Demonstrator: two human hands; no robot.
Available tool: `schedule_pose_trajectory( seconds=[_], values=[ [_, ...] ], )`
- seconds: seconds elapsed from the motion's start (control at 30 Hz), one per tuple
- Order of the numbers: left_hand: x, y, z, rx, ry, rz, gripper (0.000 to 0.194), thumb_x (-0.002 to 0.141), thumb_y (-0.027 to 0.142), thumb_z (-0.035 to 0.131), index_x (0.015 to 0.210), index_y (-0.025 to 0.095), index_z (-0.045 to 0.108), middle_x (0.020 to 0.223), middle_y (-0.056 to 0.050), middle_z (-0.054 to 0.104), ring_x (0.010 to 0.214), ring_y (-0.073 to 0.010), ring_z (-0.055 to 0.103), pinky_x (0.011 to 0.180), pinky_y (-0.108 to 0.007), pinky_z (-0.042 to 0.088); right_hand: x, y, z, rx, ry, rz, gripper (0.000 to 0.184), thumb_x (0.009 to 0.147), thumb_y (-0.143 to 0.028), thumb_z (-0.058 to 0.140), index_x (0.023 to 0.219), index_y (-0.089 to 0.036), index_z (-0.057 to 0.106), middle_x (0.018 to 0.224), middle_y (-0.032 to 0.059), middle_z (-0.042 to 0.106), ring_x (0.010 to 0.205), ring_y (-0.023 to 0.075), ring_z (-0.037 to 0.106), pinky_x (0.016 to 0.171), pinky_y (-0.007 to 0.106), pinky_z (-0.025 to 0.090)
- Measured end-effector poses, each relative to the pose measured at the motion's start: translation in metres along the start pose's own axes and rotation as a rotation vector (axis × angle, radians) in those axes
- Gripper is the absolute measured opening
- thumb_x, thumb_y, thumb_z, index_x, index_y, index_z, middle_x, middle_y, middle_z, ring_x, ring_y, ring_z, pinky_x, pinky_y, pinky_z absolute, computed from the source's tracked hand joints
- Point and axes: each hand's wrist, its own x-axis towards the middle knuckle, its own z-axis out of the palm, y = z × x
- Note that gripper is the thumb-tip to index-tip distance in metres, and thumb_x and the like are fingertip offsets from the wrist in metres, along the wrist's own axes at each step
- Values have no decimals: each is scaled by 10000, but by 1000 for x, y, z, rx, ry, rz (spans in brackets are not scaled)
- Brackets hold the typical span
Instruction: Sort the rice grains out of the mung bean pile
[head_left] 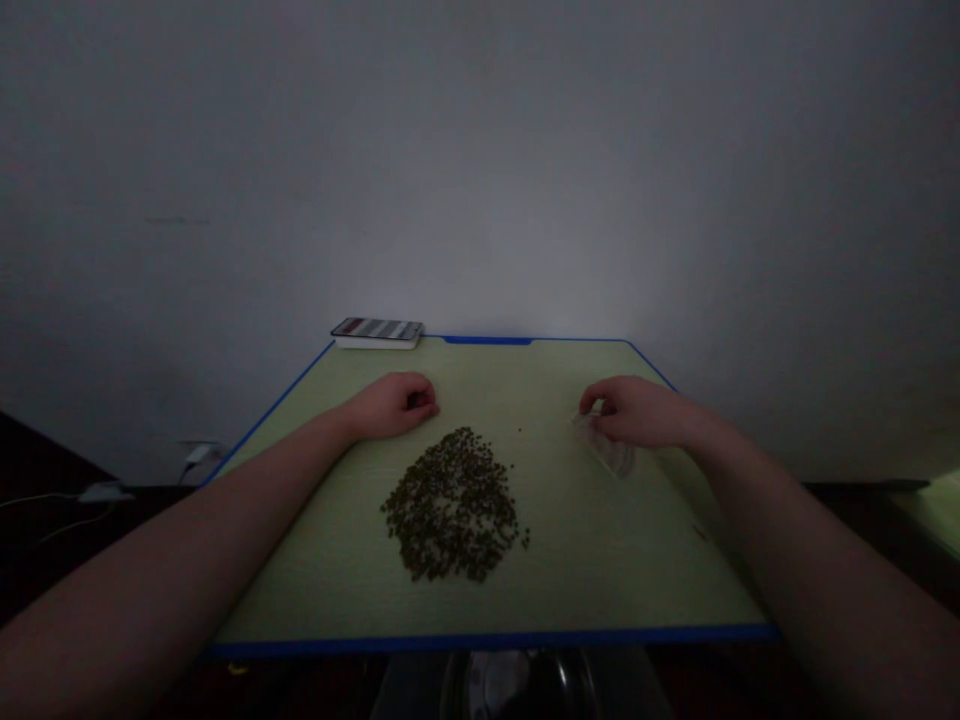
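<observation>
A loose pile of small dark greenish-brown beans or seeds (448, 515) is spread on the table's pale yellow-green top. My left hand (395, 405) rests just beyond the pile's upper left, its fingers curled in with thumb and fingertips close together. Whether anything small is between them is hidden. On the right, my right hand (634, 410) pinches a clear plastic bag (616, 458) by its upper edge. The bag hangs down against the tabletop and looks flat. A few stray beans lie apart, to the right of the pile.
A phone (377, 328) lies on a white box (375, 342) at the table's far left corner. The table (570, 580) has a blue edge and stands against a grey wall. Below its front edge is a shiny metal bowl or pot (517, 685). Cables and a plug (199, 457) are at left.
</observation>
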Motion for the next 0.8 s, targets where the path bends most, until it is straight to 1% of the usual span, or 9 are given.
schedule_pose_trajectory(
  seconds=[0.1,0.17,0.23,0.37,0.47,0.57,0.63,0.73,0.8],
  values=[
    [0,0,0,-3,0,-11,257,797,398,520,741,159,597,641,-3,547,580,-114,466,553,-242,341,-7,-10,0,81,-112,-117,316,750,-213,520,1031,-168,657,744,43,705,644,164,631,549,244,411],
    [0,0,0,-14,0,-12,258,798,398,518,737,159,595,636,-2,547,578,-113,465,552,-240,341,-10,-16,2,16,-124,-154,299,719,-216,553,989,-184,677,782,48,703,669,172,630,550,247,401],
    [0,0,-1,-25,-9,-18,259,799,399,517,738,160,597,635,-1,547,577,-112,467,552,-239,342,-10,-17,5,-49,-104,-136,294,698,-205,566,964,-186,692,833,61,705,704,183,632,564,252,401],
    [0,0,-1,-18,-20,-33,261,796,402,520,739,160,598,633,1,546,573,-112,470,549,-239,340,-4,-3,3,-81,-54,-65,313,703,-194,571,988,-158,696,858,83,707,725,191,634,603,264,418],
    [-1,1,-2,-25,-26,-41,262,796,405,519,739,161,595,632,1,544,575,-113,472,548,-239,341,0,11,-3,14,-12,-77,312,743,-213,557,1022,-152,683,776,63,694,682,177,620,590,260,416],
    [-1,2,-1,-34,-23,-37,262,793,404,519,733,159,591,625,4,537,572,-112,469,549,-239,343,3,15,-6,204,164,-102,361,835,-259,476,1143,-153,630,706,33,654,617,159,580,561,263,412],
    [-1,2,-1,-32,-21,-34,265,789,408,524,733,158,592,621,5,536,570,-111,467,547,-239,342,7,9,-2,249,318,-107,400,871,-256,424,1219,-156,594,749,39,653,639,165,574,579,278,425],
    [0,1,-1,-43,-19,-37,265,787,409,526,733,158,593,619,7,537,569,-109,468,542,-235,343,18,-10,14,210,426,-195,405,882,-188,401,1234,-163,599,982,83,681,871,193,610,767,319,461],
    [0,0,0,-40,-9,-35,260,784,406,530,729,159,591,619,8,538,568,-108,468,542,-233,342,27,-24,26,168,444,-275,420,887,-130,374,1245,-155,593,1145,110,652,1034,203,583,903,340,431]
  ],
)
